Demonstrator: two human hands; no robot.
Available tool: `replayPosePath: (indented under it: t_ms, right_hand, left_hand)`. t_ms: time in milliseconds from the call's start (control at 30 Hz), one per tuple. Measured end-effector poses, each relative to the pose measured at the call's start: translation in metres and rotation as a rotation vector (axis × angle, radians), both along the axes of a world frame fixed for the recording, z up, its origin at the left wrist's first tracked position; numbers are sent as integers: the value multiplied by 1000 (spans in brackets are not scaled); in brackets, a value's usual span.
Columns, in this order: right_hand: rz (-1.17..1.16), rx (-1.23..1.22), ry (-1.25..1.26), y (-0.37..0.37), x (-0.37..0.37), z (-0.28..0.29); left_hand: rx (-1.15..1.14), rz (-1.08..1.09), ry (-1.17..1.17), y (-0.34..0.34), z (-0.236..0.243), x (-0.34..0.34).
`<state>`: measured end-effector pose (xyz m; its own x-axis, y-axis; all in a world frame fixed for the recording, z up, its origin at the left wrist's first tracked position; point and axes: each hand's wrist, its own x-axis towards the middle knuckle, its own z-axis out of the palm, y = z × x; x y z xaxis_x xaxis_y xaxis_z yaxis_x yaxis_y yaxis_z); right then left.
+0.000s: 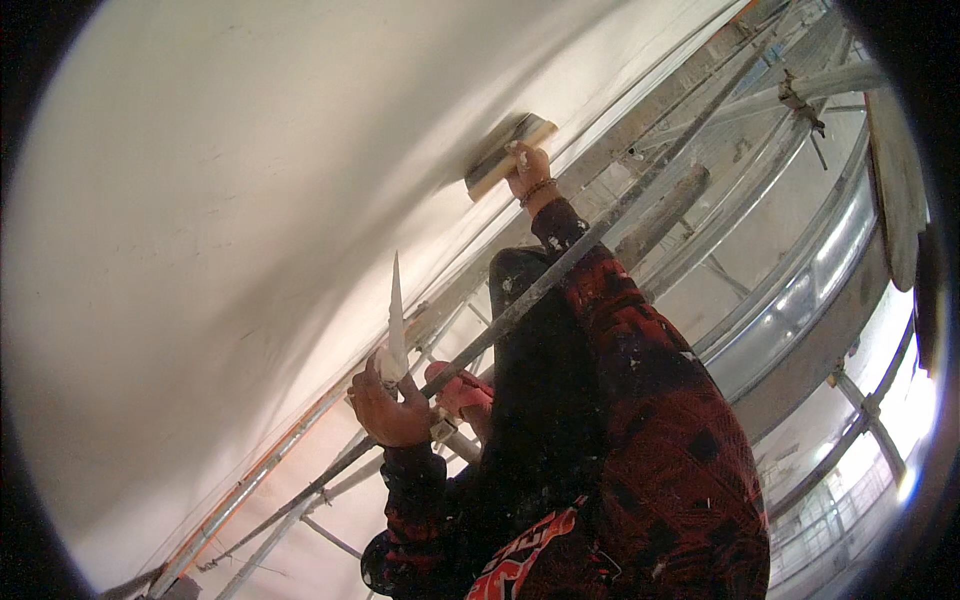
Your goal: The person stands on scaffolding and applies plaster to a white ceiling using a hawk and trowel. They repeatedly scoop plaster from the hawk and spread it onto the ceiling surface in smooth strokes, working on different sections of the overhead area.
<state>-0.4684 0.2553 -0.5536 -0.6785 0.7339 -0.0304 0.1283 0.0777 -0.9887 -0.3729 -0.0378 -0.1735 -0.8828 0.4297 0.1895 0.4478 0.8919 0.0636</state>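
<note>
My right hand [528, 172], a bracelet at its wrist, is stretched out and closed around a wide plastering blade [500, 155] with a pale, wood-coloured back strip. The dark blade lies on or very close to the white plastered wall [200, 200]. Lower and to the left, my left hand [395, 412] is closed on a scraper [397, 330], seen nearly edge-on and pointing up. White paste covers the scraper, and its handle is hidden in my fingers. Between this hand and the wall I cannot make out any contact.
A grey scaffold pole [540, 295] crosses in front of my bent dark-trousered leg [545, 380]. My foot in a pinkish-red shoe [458, 390] rests beside the pole. More scaffold tubes [870, 410] and a curved metal band [800, 300] stand at right.
</note>
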Motion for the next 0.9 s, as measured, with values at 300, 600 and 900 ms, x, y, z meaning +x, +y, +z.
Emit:
replayPosePath:
  t_ms: [300, 600, 900]
  right_hand:
    - [-163, -187, 159, -77, -24, 199]
    - [-37, -339, 423, -123, 32, 166]
    - [-15, 299, -345, -32, -6, 14]
  left_hand:
    - [-3, 94, -10, 1, 2, 5]
    - [3, 140, -3, -13, 3, 10]
    - [23, 73, 0, -8, 5, 7]
